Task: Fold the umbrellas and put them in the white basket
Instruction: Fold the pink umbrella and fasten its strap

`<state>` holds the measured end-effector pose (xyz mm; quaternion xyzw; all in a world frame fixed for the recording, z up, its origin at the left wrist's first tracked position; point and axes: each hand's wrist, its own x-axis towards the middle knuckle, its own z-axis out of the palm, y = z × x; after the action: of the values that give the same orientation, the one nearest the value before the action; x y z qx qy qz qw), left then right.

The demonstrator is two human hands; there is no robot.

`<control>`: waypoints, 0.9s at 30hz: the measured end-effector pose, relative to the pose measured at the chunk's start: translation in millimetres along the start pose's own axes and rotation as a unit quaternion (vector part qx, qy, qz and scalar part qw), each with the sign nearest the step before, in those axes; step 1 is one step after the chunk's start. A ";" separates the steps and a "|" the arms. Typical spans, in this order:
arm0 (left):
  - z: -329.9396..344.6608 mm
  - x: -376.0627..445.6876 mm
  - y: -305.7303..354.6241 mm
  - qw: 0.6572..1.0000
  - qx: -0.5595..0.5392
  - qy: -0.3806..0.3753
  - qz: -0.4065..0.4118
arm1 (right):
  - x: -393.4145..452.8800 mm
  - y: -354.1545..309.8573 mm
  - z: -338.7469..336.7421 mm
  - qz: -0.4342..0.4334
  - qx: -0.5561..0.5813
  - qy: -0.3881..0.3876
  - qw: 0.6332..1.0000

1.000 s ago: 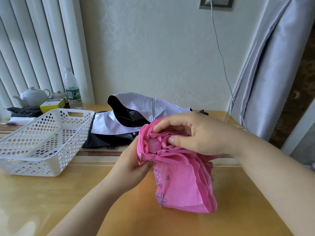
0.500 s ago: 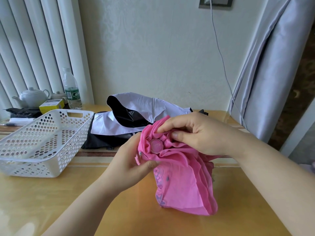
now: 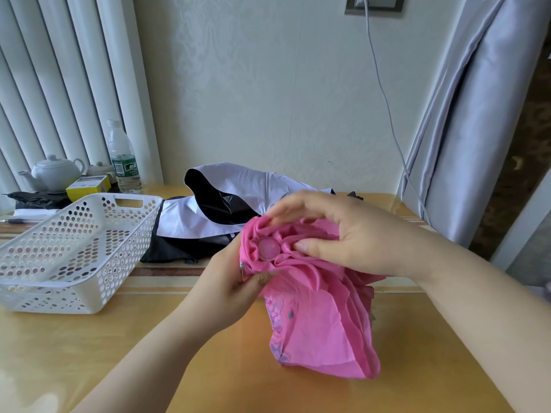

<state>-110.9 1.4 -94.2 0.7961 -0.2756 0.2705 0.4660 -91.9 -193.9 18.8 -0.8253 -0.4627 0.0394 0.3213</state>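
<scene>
Both hands, left (image 3: 226,281) and right (image 3: 343,234), pinch the pink umbrella (image 3: 316,317).

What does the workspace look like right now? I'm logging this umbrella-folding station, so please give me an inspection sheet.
Surface: glossy wooden table.
Job's things: pink umbrella bunched, held over table; white-and-black umbrella unfolded behind; white basket holds no umbrella.
Clutter: water bottle, white teapot, yellow box, pen at back left.
Hands: left hand and right hand both grip pink fabric.
Cables: white cable hangs from wall outlet.
Surroundings: vertical blinds left, grey curtain right.
</scene>
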 end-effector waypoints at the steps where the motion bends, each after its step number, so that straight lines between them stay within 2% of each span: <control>1: -1.1 -0.2 -2.1 1.000 -0.004 0.002 -0.004 | -1.4 1.4 -2.5 -0.012 -0.060 0.047 0.997; 3: -1.5 -1.5 -4.5 1.000 -0.007 0.006 -0.010 | -4.2 6.2 -6.5 -0.038 -0.162 0.129 0.978; 5: -0.6 -2.2 -4.0 1.000 -0.004 0.009 -0.012 | -5.5 12.1 -6.2 -0.060 -0.223 0.147 0.962; 7: 0.7 -2.6 -4.1 1.000 -0.001 0.011 -0.009 | -4.7 16.7 -2.2 -0.076 -0.252 0.139 0.955; 12: 3.0 -2.1 -0.6 1.000 0.006 0.014 0.006 | -2.6 20.0 5.1 -0.081 -0.241 0.128 0.959; 17: 2.9 0.8 5.4 1.000 0.005 0.005 0.018 | 2.9 16.4 4.4 -0.079 -0.237 0.072 0.966; 20: 3.8 4.0 8.9 1.000 0.009 -0.015 0.017 | 6.2 12.0 5.9 -0.103 -0.266 0.078 0.955; 24: 3.3 3.6 5.1 1.000 0.014 -0.008 0.009 | 6.7 7.9 7.4 -0.086 -0.289 0.161 0.940; 27: 1.3 3.8 0.3 1.000 0.015 0.005 -0.007 | 3.4 5.8 11.4 -0.089 -0.345 0.240 0.903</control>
<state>-108.2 -0.6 -92.0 0.8035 -0.2633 0.2751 0.4576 -89.8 -187.7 7.3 -0.8243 -0.4278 -0.3509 0.1202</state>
